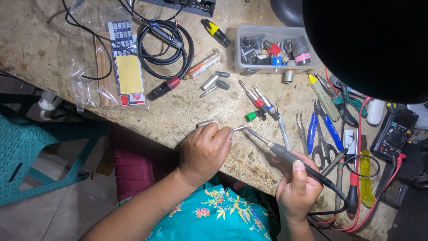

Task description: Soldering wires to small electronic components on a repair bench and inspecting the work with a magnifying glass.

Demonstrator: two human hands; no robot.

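Left hand [204, 151] curls knuckles-up, pinching a metal plug [206, 123] — right hand [296, 189] grips the soldering iron [285, 154] pen-style, tip at the plug.

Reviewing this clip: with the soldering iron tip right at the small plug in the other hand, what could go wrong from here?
1. The soldering iron in the right hand has its tip close to the left hand fingers pinching the small metal plug; a slip might burn them.
2. The iron's cable runs among the screwdrivers at the bench edge; a snag might jerk the tip.
3. Loose jack plugs lie nearby and might get knocked.
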